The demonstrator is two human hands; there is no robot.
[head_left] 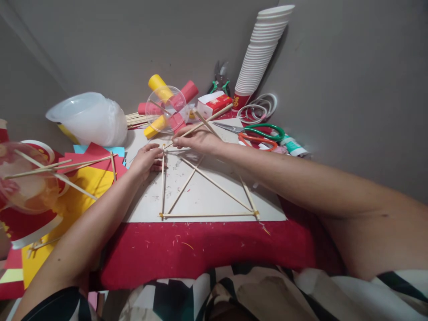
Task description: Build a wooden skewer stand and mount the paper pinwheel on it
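Stick frame (207, 215), partly hidden, right forearm (257, 165) over 1 side

Dim light, soft shadows, stretched edges

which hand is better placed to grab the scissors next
Right, probably: the right hand is nearer the scissors, though it holds a stick; the left hand is farther, beside the frame.

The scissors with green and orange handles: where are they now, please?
In the head view, the scissors lie right of centre, past the right hand, just below the white coil.
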